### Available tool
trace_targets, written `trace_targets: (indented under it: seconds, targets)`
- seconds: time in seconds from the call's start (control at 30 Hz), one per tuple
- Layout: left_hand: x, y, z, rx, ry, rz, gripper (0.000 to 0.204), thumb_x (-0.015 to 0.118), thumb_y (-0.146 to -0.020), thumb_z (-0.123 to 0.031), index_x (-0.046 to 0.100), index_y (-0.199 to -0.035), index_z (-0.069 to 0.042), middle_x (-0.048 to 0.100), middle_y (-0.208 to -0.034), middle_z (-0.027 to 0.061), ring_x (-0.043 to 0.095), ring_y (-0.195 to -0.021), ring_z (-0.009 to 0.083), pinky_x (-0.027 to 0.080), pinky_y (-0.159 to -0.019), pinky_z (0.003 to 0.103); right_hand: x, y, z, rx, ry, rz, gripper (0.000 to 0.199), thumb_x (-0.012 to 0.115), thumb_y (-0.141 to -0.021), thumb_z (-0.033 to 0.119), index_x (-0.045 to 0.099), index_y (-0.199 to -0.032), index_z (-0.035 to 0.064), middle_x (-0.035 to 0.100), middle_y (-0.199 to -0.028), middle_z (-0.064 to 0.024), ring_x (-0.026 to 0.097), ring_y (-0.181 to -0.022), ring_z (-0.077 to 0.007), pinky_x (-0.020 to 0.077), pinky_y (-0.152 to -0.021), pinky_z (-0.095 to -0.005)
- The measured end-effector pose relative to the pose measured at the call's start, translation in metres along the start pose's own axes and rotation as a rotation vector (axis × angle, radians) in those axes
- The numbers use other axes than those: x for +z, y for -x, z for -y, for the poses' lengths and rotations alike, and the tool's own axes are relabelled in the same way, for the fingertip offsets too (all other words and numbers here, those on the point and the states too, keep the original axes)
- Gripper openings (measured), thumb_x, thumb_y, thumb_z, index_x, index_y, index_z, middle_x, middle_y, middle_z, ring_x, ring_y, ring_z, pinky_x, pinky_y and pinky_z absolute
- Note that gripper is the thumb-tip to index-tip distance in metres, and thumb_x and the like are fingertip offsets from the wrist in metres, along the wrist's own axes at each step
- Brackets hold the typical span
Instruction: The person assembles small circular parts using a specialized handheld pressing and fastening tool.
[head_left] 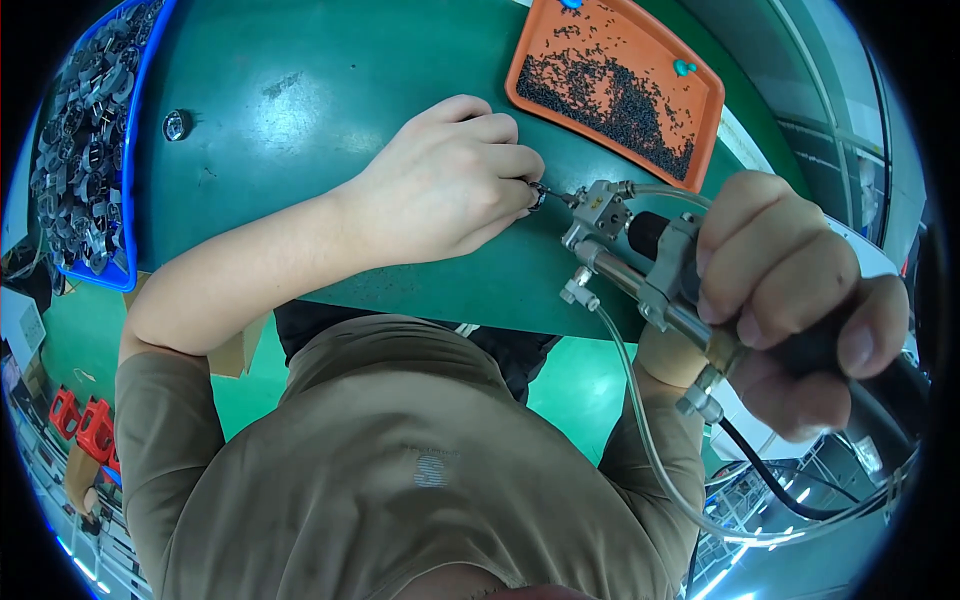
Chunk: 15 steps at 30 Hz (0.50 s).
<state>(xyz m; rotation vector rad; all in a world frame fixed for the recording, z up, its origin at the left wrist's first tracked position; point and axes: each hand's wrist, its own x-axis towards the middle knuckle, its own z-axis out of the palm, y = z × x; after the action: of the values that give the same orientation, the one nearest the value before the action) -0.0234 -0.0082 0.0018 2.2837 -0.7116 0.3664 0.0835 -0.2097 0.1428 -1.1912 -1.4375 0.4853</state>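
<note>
My left hand (455, 180) rests on the green table with its fingers curled round a small dark, shiny part (538, 196), most of it hidden by the fingers. My right hand (790, 290) is wrapped round the black handle of a power screwdriver (610, 220) with a metal head and air hoses. Its thin tip reaches left and meets the small part at my left fingertips. Whether a screw sits at the tip is too small to tell.
An orange tray (712, 125) of tiny black screws (600, 95) lies beyond the screwdriver. On the left stands a blue bin (130, 190) full of dark, shiny parts (85, 150). One round part (176, 125) lies beside it. A clear hose (640, 420) loops below my right hand.
</note>
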Motion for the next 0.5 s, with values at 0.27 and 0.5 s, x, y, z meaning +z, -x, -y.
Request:
trace_targets:
  seconds: [0.27, 0.5]
  targets:
    - [-0.006, -0.002, 0.001, 0.025, 0.018, 0.007, 0.01, 0.078, -0.078, -0.013, 0.077, -0.086, -0.007, 0.07, -0.1, 0.0012, 0.062, -0.09, 0.0216, 0.05, -0.09, 0.038, 0.002, 0.006, -0.001, -0.099, 0.028, -0.112, 0.041, 0.063, -0.102, 0.048, 0.047, -0.124, 0.0165, 0.057, -0.078, 0.0002, 0.056, -0.056, -0.0139, 0.0445, -0.062, -0.0333]
    - [-0.016, -0.007, -0.002, 0.012, 0.031, 0.002, 0.015, 0.081, -0.079, -0.021, 0.078, -0.089, -0.011, 0.071, -0.106, 0.0011, 0.064, -0.094, 0.0214, 0.048, -0.094, 0.041, -0.008, 0.018, 0.052, -0.267, -0.059, -0.39, 0.058, 0.076, -0.094, 0.05, 0.056, -0.132, 0.0107, 0.061, -0.071, 0.0045, 0.057, -0.052, -0.0081, 0.0387, -0.058, -0.0257]
